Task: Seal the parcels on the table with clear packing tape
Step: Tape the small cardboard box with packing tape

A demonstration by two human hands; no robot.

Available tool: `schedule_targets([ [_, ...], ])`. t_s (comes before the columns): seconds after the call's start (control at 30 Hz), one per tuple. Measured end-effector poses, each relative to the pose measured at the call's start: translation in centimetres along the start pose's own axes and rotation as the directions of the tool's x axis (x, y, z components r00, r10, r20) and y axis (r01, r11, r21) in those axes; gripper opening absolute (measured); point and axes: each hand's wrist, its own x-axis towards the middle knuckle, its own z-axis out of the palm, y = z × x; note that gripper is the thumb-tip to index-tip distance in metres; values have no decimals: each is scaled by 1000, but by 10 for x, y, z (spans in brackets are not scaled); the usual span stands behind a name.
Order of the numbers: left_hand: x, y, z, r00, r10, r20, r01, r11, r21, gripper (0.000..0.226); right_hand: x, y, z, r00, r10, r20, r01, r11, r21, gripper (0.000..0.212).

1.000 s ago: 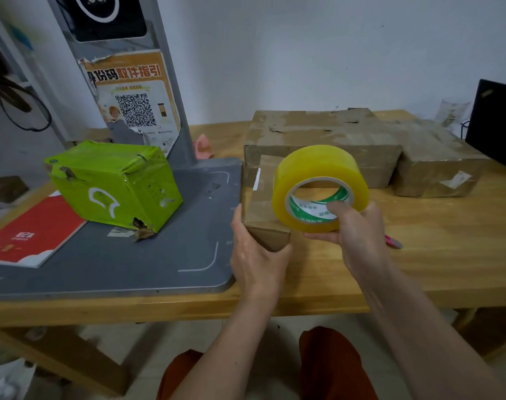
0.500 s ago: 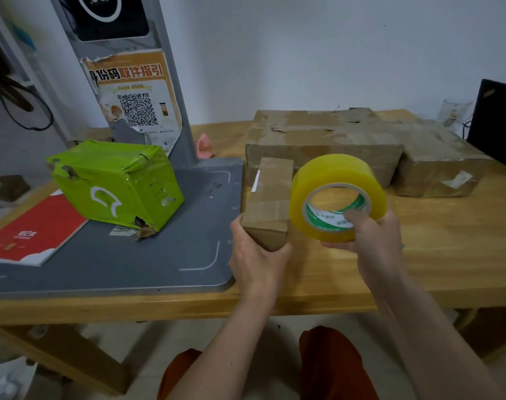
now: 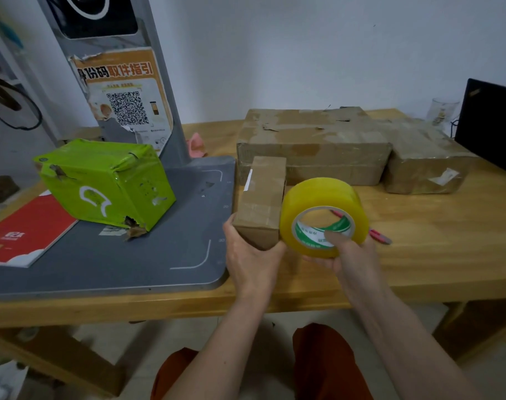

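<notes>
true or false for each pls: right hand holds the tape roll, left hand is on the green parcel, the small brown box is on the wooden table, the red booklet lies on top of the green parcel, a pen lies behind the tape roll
1. The right hand holds the tape roll. True; its thumb is inside the core.
2. The left hand is on the green parcel. False; it grips the near end of the small brown box, and the green parcel sits apart on the grey platform.
3. The small brown box is on the wooden table. True.
4. The red booklet lies on top of the green parcel. False; it lies flat beside and partly under it.
5. A red pen lies behind the tape roll. True.
</notes>
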Motion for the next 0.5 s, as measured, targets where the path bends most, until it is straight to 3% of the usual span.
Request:
schedule_targets([
  [0.17,2,-5,-7,994,14,106,-21,998,65,96,1,6,1,994,99,37,-102,989,110,32],
  [0.27,3,-5,-8,997,-26,74,21,997,71,94,0,8,6,990,129,55,-135,982,133,33],
  [0.4,-2,-3,2,979,-206,-8,200,958,-205,110,-1,-5,18,994,15,108,-15,1000,-2,27],
  [0.5,-16,6,19,922,-374,97,375,803,-463,93,1,-25,27,978,-119,174,142,981,-130,30],
])
